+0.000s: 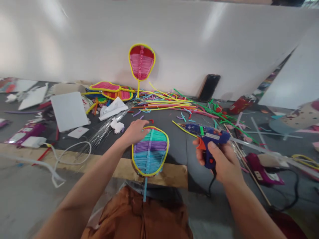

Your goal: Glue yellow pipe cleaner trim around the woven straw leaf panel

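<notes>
My right hand (221, 159) is wrapped round the handle of a blue hot glue gun (211, 136) with an orange trigger. Its nozzle points left, and a clear glue stick sticks out at the back. In front of me, at the table's edge, lies a fan-shaped pipe-cleaner piece (150, 152) in teal, purple and blue, with a yellow rim and a blue stem hanging over the edge. My left hand (134, 132) is at its upper left rim, fingers stretched out over it. Just beyond those fingertips lies a short red pipe-cleaner bit (151, 121).
A pink fan-shaped piece (142, 63) leans against the white wall. Below it spreads a heap of pipe cleaners (164, 101). A phone (209, 87) and a red can (242, 104) stand at the back right. White card (69, 111) and a white cable (74, 162) lie left.
</notes>
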`<control>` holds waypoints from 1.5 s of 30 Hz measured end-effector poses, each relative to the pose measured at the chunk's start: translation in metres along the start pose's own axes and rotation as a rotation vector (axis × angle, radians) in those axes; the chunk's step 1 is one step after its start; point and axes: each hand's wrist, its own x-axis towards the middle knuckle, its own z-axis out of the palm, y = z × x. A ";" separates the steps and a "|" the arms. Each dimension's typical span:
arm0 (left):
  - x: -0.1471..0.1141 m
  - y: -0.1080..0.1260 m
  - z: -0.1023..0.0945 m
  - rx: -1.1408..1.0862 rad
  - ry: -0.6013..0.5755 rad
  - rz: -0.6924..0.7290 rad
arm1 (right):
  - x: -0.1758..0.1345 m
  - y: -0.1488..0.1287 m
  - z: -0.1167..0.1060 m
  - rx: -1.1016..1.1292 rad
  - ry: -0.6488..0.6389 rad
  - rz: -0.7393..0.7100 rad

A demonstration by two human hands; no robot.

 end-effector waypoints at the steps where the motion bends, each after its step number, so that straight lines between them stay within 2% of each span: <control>1: 0.007 -0.005 0.003 0.038 -0.062 -0.018 | 0.007 0.000 -0.001 0.005 -0.021 0.025; 5: 0.026 -0.012 0.008 0.049 -0.174 -0.014 | 0.037 0.008 -0.002 -0.013 -0.034 0.092; 9: 0.035 -0.012 -0.002 -0.047 -0.344 0.061 | 0.061 0.026 -0.004 -0.061 -0.005 0.099; 14: 0.040 -0.012 -0.015 -0.404 -0.510 -0.004 | 0.072 0.048 -0.011 0.093 -0.080 0.207; 17: 0.041 -0.010 -0.016 -0.620 -0.592 -0.029 | 0.073 0.050 -0.019 0.125 -0.114 0.250; 19: 0.044 -0.007 -0.014 -0.695 -0.629 -0.037 | 0.074 0.046 -0.025 0.122 -0.069 0.219; 24: 0.062 0.002 -0.010 -0.728 -0.711 0.000 | 0.083 0.035 -0.039 0.134 0.171 0.089; 28: 0.072 0.005 -0.008 -0.795 -0.838 0.058 | 0.088 0.039 -0.043 0.200 0.245 0.118; 30: 0.070 0.005 -0.006 -0.847 -0.878 0.074 | 0.087 0.043 -0.041 0.231 0.197 0.154; 36: 0.047 0.001 -0.001 -0.953 -0.961 -0.012 | 0.068 0.045 -0.024 0.207 -0.090 0.255; 41: 0.038 -0.003 0.002 -0.989 -0.919 0.012 | 0.048 0.039 -0.010 0.221 -0.143 0.273; 45: 0.039 -0.002 0.009 -1.003 -1.026 0.017 | 0.042 0.037 -0.009 0.231 -0.234 0.329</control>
